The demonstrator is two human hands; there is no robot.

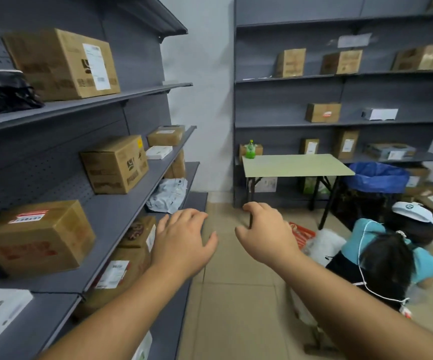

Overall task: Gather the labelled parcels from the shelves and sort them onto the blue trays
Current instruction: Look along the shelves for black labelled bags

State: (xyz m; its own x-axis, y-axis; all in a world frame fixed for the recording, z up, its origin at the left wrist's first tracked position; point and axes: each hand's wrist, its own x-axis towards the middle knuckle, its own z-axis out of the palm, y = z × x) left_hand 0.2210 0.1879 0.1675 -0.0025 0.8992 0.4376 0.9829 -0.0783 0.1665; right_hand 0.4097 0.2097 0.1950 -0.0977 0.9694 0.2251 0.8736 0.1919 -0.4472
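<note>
Both grips are empty — the left hand (184, 242) is held out with fingers spread and relaxed, the right hand (264, 229) with fingers loosely curled around nothing. Labelled parcels are seen on the grey shelves (121, 211) to the left; the nearest, a white mailer bag (168, 194), lies just beyond the left fingertips, untouched. No blue tray can be made out.

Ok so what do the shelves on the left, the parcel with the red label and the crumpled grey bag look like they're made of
Shelves: likely painted metal, matte grey, with a perforated back panel.
Parcel with the red label: brown corrugated cardboard, taped along its top.
Crumpled grey bag: probably thin plastic mailer film, creased and slightly glossy.
</note>
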